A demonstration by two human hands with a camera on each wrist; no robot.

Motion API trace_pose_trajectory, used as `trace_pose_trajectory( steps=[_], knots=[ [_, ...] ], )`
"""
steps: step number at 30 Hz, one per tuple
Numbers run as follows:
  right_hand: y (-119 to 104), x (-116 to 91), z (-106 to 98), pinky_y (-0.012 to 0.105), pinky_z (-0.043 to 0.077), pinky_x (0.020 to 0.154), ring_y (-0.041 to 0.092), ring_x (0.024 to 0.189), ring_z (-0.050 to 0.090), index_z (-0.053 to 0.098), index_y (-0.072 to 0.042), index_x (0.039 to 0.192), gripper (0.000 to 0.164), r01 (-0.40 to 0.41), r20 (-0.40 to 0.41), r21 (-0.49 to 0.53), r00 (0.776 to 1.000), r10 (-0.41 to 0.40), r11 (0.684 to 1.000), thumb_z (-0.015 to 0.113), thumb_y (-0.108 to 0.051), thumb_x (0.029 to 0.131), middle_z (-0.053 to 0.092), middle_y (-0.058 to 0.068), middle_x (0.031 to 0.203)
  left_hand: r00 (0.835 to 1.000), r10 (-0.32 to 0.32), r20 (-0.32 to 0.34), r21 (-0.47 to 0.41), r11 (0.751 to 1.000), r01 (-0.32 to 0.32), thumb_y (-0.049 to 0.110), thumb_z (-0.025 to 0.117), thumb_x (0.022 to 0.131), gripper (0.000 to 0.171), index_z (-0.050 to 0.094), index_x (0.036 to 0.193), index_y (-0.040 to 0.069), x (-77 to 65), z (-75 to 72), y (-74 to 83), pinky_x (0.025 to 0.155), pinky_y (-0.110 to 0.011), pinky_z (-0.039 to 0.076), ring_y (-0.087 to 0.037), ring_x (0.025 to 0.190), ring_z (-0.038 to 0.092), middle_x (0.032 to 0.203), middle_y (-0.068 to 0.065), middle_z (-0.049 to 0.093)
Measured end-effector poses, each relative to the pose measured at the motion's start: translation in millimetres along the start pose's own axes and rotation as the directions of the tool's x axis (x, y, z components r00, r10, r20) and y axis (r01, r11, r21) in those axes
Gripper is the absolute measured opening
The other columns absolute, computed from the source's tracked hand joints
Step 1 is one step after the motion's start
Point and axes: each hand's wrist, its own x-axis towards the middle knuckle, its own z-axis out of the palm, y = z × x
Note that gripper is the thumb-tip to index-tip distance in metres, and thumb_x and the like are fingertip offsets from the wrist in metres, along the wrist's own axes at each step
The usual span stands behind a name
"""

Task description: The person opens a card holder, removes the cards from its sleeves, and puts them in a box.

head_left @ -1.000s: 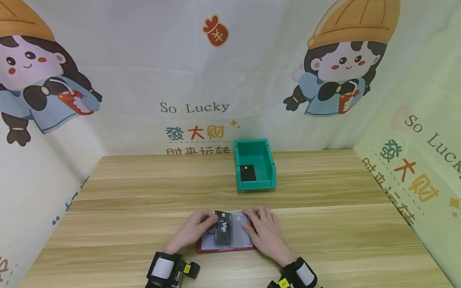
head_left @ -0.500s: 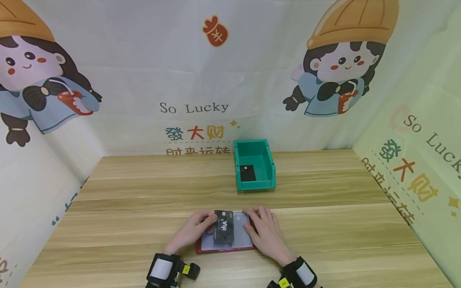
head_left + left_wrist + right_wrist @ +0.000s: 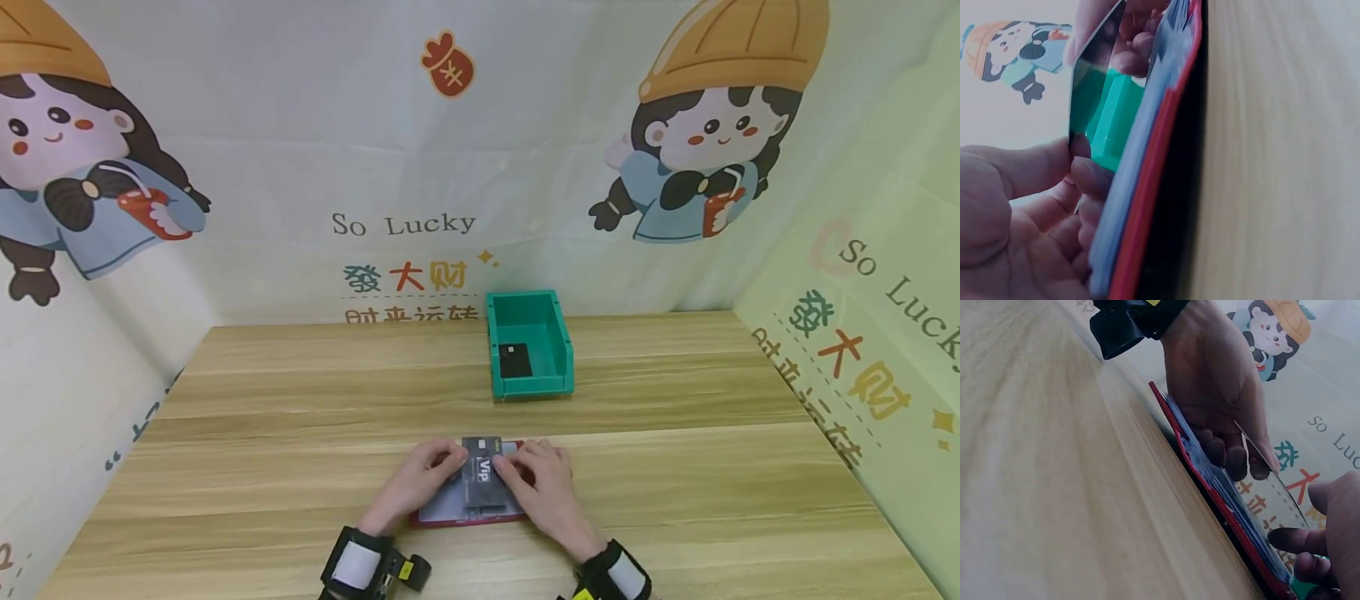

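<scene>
A dark grey card (image 3: 482,492) printed "Vip" stands raised over an open card holder (image 3: 438,510) with a red cover and clear plastic sleeves. My left hand (image 3: 429,473) pinches the card's left edge between thumb and fingers. On the opposite edge, my right hand (image 3: 546,492) has its thumb on the card's face and fingers curled behind. The left wrist view shows a gap between the card (image 3: 1089,87) and the sleeves (image 3: 1129,187). Seen edge-on in the right wrist view, the card (image 3: 1279,478) slants above the holder's fanned pages (image 3: 1222,484).
Behind the holder, a green bin (image 3: 561,333) stands near the table's back edge, a black card (image 3: 516,361) lying inside it. Printed cloth (image 3: 300,167) hangs around the back and sides of the wooden table (image 3: 675,400).
The Vip card has shifted right and come up off the holder, my left hand moving with it. My right hand has left the holder's right side and now grips the card's right edge.
</scene>
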Motion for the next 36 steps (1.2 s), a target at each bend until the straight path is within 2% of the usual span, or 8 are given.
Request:
trace_pose_trajectory(
  steps=[7,12,16,21,24,28,32,36],
  knots=[
    [-1.0,2.8,1.4,0.038,0.024,0.087,0.005,0.074,0.043,0.071,-0.014,0.078,0.028,-0.049,-0.010,0.039,0.999,0.049,0.998,0.069,-0.029,0.102,0.049,-0.010,0.067,1.000,0.021,-0.023,0.054,0.998,-0.020,0.025,0.060,0.108,0.026,0.067,0.093,0.004,-1.5,6.9,5.4,0.072,-0.030,0.036,-0.016,0.082,0.050,0.085,-0.001,0.058],
    [-1.1,3.7,-0.9,0.039,0.024,0.089,0.006,0.075,0.045,0.071,-0.013,0.078,0.026,-0.081,-0.008,0.131,0.997,0.082,0.988,0.070,-0.023,0.102,0.056,-0.007,0.070,0.999,0.013,-0.040,0.074,0.997,-0.010,0.030,0.055,0.110,0.031,0.066,0.095,0.005,-2.1,10.1,6.3,0.069,-0.029,0.036,-0.015,0.075,0.049,0.079,0.000,0.056],
    [-2.3,4.4,-4.8,0.031,0.031,0.085,0.006,0.076,0.048,0.071,-0.010,0.079,0.025,-0.117,0.004,0.225,0.993,0.119,0.967,0.070,-0.020,0.102,0.060,-0.003,0.076,0.999,0.006,-0.047,0.082,0.997,-0.002,0.023,0.051,0.110,0.029,0.070,0.115,0.001,-2.6,11.4,6.6,0.069,-0.028,0.036,-0.014,0.070,0.049,0.076,-0.001,0.056],
    [-1.9,6.7,-9.4,0.022,0.039,0.071,0.008,0.077,0.051,0.070,-0.005,0.081,0.024,-0.146,0.006,0.297,0.989,0.151,0.944,0.069,-0.015,0.103,0.063,0.003,0.082,1.000,0.002,-0.029,0.095,0.995,0.001,0.011,0.051,0.100,0.039,0.065,0.135,-0.001,-2.5,12.1,6.6,0.064,-0.026,0.033,-0.015,0.066,0.045,0.075,0.000,0.054],
    [-1.4,8.3,-12.8,0.022,0.040,0.071,0.008,0.078,0.050,0.070,-0.003,0.083,0.024,-0.159,0.000,0.288,0.986,0.166,0.945,0.067,-0.015,0.103,0.061,0.003,0.083,0.999,0.046,-0.017,0.147,0.988,-0.043,0.007,0.060,0.094,0.046,0.063,0.139,-0.002,-2.9,12.7,5.4,0.061,-0.023,0.033,-0.013,0.067,0.046,0.078,0.000,0.054],
    [-0.7,14.3,-18.9,0.023,0.038,0.069,0.009,0.075,0.049,0.070,-0.001,0.084,0.024,-0.146,-0.026,0.263,0.987,0.159,0.954,0.066,-0.014,0.104,0.058,0.003,0.080,0.995,0.095,-0.003,0.222,0.971,-0.092,0.013,0.076,0.089,0.058,0.060,0.143,-0.002,-2.9,15.5,3.9,0.059,-0.022,0.034,-0.011,0.067,0.047,0.080,0.000,0.055],
    [-0.6,24.2,-27.2,0.023,0.038,0.067,0.011,0.073,0.049,0.071,0.000,0.085,0.024,-0.141,-0.054,0.226,0.986,0.157,0.964,0.065,-0.013,0.104,0.058,0.004,0.078,0.994,0.106,-0.003,0.287,0.953,-0.101,0.022,0.085,0.087,0.066,0.060,0.144,-0.001,-2.5,19.4,3.7,0.058,-0.022,0.031,-0.010,0.065,0.044,0.077,0.001,0.052],
    [-0.6,34.6,-36.1,0.025,0.037,0.066,0.014,0.075,0.048,0.071,0.001,0.088,0.023,-0.154,-0.067,0.191,0.983,0.169,0.969,0.065,-0.014,0.104,0.058,0.006,0.079,0.995,0.100,-0.021,0.322,0.943,-0.088,0.022,0.087,0.085,0.068,0.061,0.144,0.001,-2.3,21.4,5.0,0.059,-0.023,0.028,-0.011,0.066,0.042,0.076,0.001,0.049]
  ],
)
